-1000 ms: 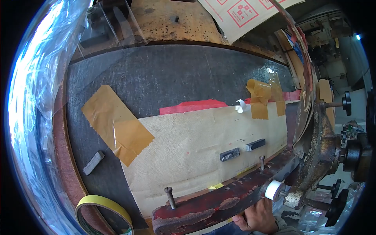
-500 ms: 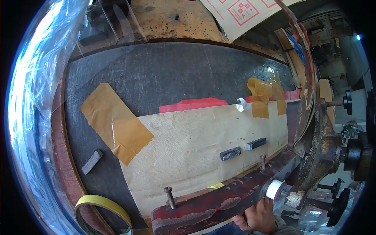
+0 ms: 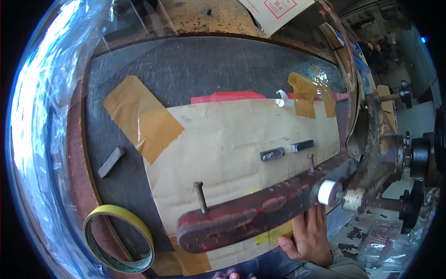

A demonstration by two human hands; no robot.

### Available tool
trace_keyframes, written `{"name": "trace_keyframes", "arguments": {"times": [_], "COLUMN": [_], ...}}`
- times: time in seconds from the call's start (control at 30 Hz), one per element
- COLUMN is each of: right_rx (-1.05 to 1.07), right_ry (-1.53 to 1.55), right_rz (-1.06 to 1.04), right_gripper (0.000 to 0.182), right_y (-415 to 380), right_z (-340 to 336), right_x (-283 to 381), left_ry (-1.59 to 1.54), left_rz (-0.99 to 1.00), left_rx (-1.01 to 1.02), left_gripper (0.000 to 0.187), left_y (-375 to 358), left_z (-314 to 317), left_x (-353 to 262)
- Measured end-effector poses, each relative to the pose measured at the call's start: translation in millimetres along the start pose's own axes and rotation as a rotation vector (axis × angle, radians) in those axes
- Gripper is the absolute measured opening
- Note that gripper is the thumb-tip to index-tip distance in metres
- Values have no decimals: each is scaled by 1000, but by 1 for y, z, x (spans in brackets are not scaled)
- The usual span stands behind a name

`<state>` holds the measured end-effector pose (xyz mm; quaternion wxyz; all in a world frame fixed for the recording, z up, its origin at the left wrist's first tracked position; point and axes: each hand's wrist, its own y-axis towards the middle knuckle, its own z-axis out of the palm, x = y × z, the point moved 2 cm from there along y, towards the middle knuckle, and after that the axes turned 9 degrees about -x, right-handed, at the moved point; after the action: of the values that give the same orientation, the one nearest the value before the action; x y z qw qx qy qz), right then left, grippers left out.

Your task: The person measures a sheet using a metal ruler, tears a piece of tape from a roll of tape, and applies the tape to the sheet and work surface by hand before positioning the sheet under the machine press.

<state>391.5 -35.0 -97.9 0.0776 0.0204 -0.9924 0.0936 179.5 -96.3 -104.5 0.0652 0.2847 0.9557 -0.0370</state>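
One pale sheet (image 3: 223, 139) lies on a dark board (image 3: 186, 69), one red bar (image 3: 260, 214) running slantwise above its lower part. Two hands are in view, both at the near side. The right hand (image 3: 310, 237) reaches under the bar, its fingers extended and their tips hidden, the thumb spread apart beside a yellow patch (image 3: 272, 234) on the sheet; whether it grips anything I cannot tell. Of the left hand (image 3: 232, 275) only some fingertips show at the bottom edge — too little to tell if it is open or closed. Two bolts (image 3: 201, 197) stand up from the bar, one near each end, and one white collar (image 3: 328, 193) sits by its right end. Three blocks are about: two dark blocks (image 3: 272, 154) side by side on the sheet, just apart, and one grey block (image 3: 111, 162) on the board to the left. Brown tape (image 3: 160, 128) lies over the upper left corner, two more strips (image 3: 304, 104) cross the upper right edge — one white curl (image 3: 281, 98) just beside them — and one tape roll (image 3: 127, 216) rests at lower left.
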Motion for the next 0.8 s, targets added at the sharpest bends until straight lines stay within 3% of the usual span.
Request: {"name": "trace_keyframes", "arguments": {"times": [0.13,0.17,0.27,0.47,0.57,0.8], "right_rx": [-58,-11,19,-7,21,-114], "right_ry": [-19,34,76,62,65,12], "right_rz": [-55,-72,-31,-49,-31,-89], "right_gripper": [67,76,76,74,74,74], "right_y": [3,0,0,-2,-2,3], "right_z": [1,5,4,7,7,7], "right_x": [-2,-4,-4,-6,-6,-4], "left_ry": [34,47,87,-9,-52,-21], "left_rz": [13,16,25,-93,-173,-20], "left_rx": [-31,-34,-28,182,164,34], "left_gripper": [41,41,41,40,40,51], "left_y": [-7,-8,-14,-10,-6,-17], "left_z": [1,1,-1,-9,-14,-2], "left_x": [-3,-3,-5,-9,-13,-5]}}
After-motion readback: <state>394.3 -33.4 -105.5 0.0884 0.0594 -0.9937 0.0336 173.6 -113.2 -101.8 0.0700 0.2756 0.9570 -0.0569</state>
